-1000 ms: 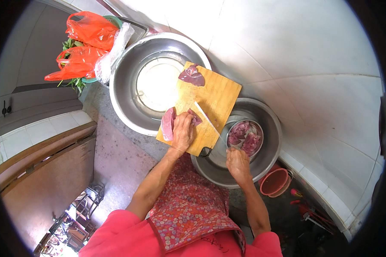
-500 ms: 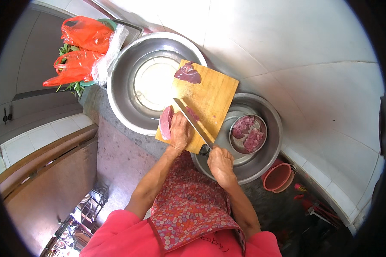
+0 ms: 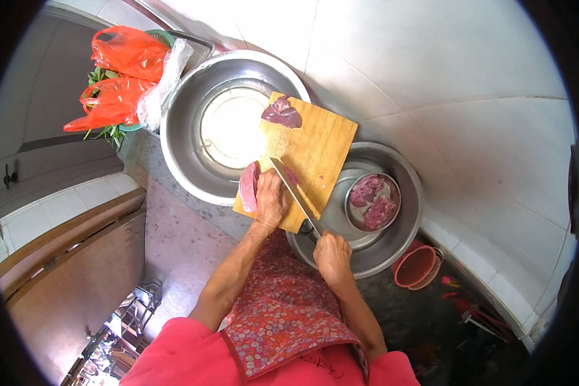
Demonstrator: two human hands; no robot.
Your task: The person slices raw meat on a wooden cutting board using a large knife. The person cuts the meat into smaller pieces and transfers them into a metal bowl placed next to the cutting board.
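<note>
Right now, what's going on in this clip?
A person is cutting raw meat on a wooden cutting board laid across two steel basins. The left hand presses down on a pink slab of meat at the board's near edge, while the right hand holds a knife with its blade beside that hand. Another dark piece lies at the far end, and cut pieces fill a small metal bowl.

Two bare hands at work, forearms reaching up from the lower edge.

The left hand (image 3: 272, 199) lies palm down, fingers curled and pressed flat, with the forearm stretched long and straight behind it. The right hand (image 3: 332, 255) sits nearer the body, fist closed around a grip, knuckles up, wrist slightly bent, its forearm shorter in view. The two hands are near each other but apart.
</note>
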